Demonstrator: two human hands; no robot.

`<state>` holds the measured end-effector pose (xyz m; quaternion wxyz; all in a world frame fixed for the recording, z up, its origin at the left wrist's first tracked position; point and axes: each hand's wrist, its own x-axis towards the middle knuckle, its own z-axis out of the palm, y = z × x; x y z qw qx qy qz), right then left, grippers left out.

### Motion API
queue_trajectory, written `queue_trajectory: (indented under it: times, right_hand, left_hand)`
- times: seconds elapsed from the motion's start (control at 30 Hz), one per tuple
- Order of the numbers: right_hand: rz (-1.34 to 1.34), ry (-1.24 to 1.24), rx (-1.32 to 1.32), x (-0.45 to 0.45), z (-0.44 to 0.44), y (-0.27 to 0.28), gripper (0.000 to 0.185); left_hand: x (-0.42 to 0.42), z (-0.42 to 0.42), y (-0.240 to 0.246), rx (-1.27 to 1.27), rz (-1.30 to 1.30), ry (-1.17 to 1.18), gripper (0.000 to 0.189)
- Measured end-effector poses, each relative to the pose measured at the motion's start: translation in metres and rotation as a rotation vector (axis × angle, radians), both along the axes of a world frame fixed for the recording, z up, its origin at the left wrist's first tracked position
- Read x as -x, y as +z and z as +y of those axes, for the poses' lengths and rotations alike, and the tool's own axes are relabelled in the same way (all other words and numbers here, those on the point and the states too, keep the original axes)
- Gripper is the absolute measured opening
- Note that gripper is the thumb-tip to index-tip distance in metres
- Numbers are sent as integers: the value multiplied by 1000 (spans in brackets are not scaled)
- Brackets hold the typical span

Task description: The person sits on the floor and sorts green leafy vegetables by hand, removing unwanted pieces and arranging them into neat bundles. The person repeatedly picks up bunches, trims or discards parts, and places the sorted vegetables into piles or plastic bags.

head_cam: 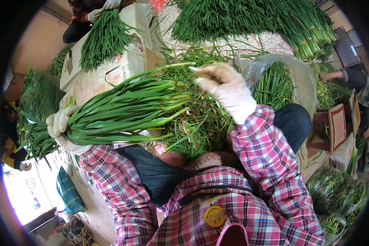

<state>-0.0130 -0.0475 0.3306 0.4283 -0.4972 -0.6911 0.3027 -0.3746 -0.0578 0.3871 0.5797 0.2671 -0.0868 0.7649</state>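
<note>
My left hand (63, 127), in a pale glove, grips a bunch of green garlic chives (126, 110) around its leafy part. The light stem ends fan out to the right, and the leaf tips hang beyond the hand on the left. My right hand (223, 89), in a stained white glove, is just right of the stem ends with its fingers bent. Whether a stalk or scrap is between its fingertips, I cannot tell. Under both lies a heap of loose leaves and trimmings (196, 129) in front of my lap.
A co-worker's gloved hands (101, 11) hold another chive bunch (106, 40) at the upper left, over white sacks (80, 89). Tied bundles (310, 40) lie at the top right. A plastic bag (304, 80) with chives stands beside my knee. Wooden stools (336, 129) are at the right.
</note>
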Motion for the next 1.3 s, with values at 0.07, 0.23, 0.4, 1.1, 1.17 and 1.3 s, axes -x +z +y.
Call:
queue_trajectory:
  times: [0.07,0.23,0.4,1.1,1.17,1.3]
  right_hand:
    - [-83,46,66,13,5,-2,33]
    - [-39,147,151,34,9,-9,19]
    - [-142,14,61,11,12,-23,20]
    - [8,495,460,34,10,-5,45]
    - [-153,526,192,24,11,-15,41]
    - [-56,317,386,2,22,-38,31]
  left_hand:
    - [-5,2,2,-7,35,-38,4]
    - [-13,3,10,-2,12,-90,11]
    - [4,-8,13,97,-37,12,16]
    - [41,-3,4,-191,132,-236,15]
    - [26,-6,3,-13,206,99,20]
    - [9,-3,-1,22,84,-115,24]
